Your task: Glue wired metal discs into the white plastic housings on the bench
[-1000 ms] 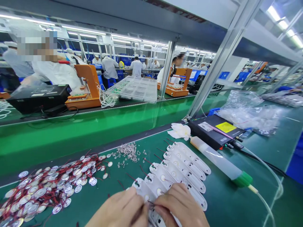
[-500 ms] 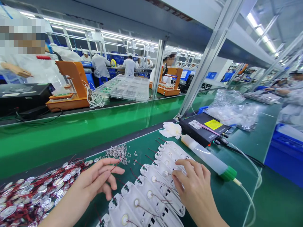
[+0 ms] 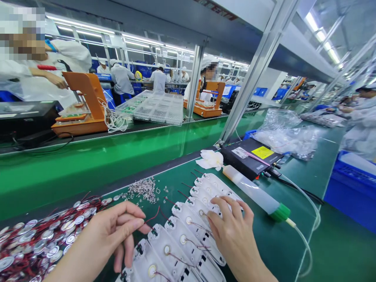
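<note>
My left hand (image 3: 125, 229) is closed in a pinch beside the row of white plastic housings (image 3: 155, 248). A thin red wire (image 3: 155, 214) sticks out from its fingertips. My right hand (image 3: 232, 227) bends over the middle of the row, its fingers curled close to a small round disc (image 3: 202, 212) in one housing; what they grip, if anything, is hidden. Several nearer housings each hold a round disc (image 3: 167, 250) with thin wires trailing to the right. Red wires also stand out from the housings' left ends. A heap of metal discs with red wires (image 3: 55, 239) lies left of my left hand.
Small metal pieces (image 3: 143, 190) lie behind the row. A large syringe with a green cap (image 3: 252, 192) and a black control box (image 3: 249, 156) lie on the right, with a hose. Metal posts (image 3: 255, 78) rise behind. Co-workers sit across the green divider (image 3: 88, 164).
My left hand has closed from spread fingers to a pinch, and the red wire now extends beyond its fingertips. My right hand stays over the same housings. The view has shifted slightly.
</note>
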Tool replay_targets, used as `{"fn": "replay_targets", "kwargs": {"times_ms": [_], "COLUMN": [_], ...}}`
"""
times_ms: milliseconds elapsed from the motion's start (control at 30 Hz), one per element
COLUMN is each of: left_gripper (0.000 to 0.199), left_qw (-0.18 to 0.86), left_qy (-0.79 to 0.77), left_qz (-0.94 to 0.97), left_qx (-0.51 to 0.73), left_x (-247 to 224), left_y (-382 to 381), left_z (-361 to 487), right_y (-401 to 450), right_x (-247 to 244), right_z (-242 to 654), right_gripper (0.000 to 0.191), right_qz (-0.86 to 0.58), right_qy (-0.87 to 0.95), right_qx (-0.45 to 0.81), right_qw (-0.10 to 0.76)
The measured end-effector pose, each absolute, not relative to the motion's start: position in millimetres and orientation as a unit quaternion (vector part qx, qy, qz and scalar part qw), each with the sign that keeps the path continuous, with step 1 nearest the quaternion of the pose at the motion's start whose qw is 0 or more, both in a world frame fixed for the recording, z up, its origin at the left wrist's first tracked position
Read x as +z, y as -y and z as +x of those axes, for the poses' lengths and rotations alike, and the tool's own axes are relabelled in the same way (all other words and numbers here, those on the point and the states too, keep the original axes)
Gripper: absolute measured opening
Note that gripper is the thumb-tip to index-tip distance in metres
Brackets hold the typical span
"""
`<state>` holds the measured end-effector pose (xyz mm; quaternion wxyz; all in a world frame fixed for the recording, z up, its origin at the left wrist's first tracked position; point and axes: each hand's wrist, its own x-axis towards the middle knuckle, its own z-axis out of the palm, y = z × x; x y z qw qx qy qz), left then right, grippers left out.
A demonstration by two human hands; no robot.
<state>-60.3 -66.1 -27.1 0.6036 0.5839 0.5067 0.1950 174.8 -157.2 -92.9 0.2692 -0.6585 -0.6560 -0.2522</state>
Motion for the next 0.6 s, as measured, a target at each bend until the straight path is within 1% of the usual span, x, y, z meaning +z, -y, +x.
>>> {"fn": "replay_targets", "kwargs": {"times_ms": [133, 333, 433, 500, 600], "left_gripper": [0.048, 0.041, 0.039, 0.041, 0.041], "left_qw": [0.569, 0.519, 0.53, 0.549, 0.562], "left_qy": [-0.506, -0.431, -0.437, -0.448, -0.454], "left_qz": [0.62, 0.711, 0.693, 0.664, 0.648], "left_qx": [0.188, 0.2, 0.22, 0.238, 0.238], "left_x": [-20.2, -19.4, -23.0, -24.0, -22.0], "left_y": [68.1, 69.8, 72.0, 73.0, 73.6], "left_z": [-59.1, -63.8, -64.2, -63.7, -63.1], "right_y": [158.4, 155.6, 154.7, 154.9, 155.5], "right_x": [-87.5, -87.0, -88.8, -89.4, -90.1], "right_z": [174.6, 171.6, 170.3, 169.7, 168.8], "right_gripper": [0.025, 0.028, 0.027, 0.027, 0.027], "right_qz": [-0.662, -0.649, -0.646, -0.646, -0.649], "right_qy": [0.657, 0.652, 0.659, 0.664, 0.661], "right_qx": [-0.264, -0.321, -0.319, -0.314, -0.314], "right_qw": [0.245, 0.227, 0.215, 0.206, 0.208]}}
